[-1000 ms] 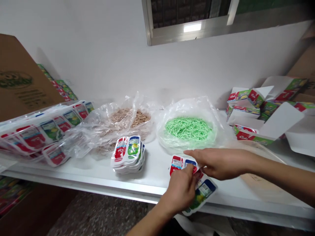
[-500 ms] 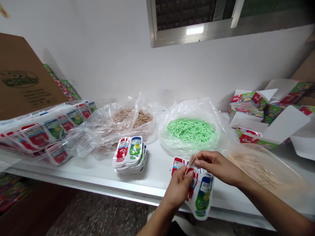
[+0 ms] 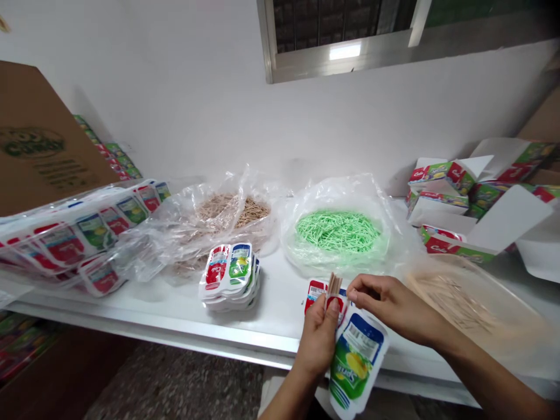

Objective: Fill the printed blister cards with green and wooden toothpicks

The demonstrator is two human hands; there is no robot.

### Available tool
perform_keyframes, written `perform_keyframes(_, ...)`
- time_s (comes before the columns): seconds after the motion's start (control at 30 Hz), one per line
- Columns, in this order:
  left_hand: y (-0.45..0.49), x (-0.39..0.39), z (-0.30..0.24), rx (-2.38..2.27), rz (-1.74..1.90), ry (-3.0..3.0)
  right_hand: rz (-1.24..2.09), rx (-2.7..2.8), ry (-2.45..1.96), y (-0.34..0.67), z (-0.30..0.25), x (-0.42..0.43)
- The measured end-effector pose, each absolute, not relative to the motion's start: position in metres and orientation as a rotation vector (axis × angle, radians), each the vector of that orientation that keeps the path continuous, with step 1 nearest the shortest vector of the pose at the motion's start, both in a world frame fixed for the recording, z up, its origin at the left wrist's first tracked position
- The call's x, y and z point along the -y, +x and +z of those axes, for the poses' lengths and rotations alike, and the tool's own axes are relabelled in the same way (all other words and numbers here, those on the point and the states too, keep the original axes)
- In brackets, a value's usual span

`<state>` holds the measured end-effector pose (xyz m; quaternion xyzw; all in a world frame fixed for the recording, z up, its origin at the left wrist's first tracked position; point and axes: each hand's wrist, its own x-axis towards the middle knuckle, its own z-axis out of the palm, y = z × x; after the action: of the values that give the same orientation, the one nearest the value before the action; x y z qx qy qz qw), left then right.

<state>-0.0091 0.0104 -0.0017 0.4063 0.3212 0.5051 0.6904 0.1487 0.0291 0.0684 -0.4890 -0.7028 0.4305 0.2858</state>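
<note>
My left hand (image 3: 320, 335) grips a flat printed pouch (image 3: 356, 361) with red and green panels, held upright over the table's front edge. A small bundle of brown sticks (image 3: 333, 284) pokes out of the pouch's top beside my left thumb. My right hand (image 3: 389, 304) hovers just right of the sticks, fingers curled in a pinch; whether it touches them I cannot tell. Another printed pouch (image 3: 315, 290) lies flat on the white table (image 3: 280, 315) behind my hands.
A stack of printed pouches (image 3: 230, 275) lies left of centre. Behind are open bags of brown sticks (image 3: 227, 213) and green sticks (image 3: 336, 230). A bag of pouches (image 3: 74, 233) and cardboard box (image 3: 39, 140) sit left; printed cartons (image 3: 472, 198) and another bag of sticks (image 3: 455, 300) right.
The pouch went from lying near the table to upright in my left hand. My right hand brought a bundle of brown sticks to its top, and they now stand in it.
</note>
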Motion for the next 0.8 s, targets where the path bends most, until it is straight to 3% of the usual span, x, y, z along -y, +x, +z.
perform_keyframes(0.37, -0.009, -0.006, 0.003, -0.702, 1.103, 0.908, 1.214, 1.729, -1.159, 0.136, 0.063, -0.038)
perform_keyframes(0.8, -0.012, -0.006, 0.0, -0.707, 1.108, 0.922, 1.004, 1.781, -1.318, 0.135, 0.069, -0.023)
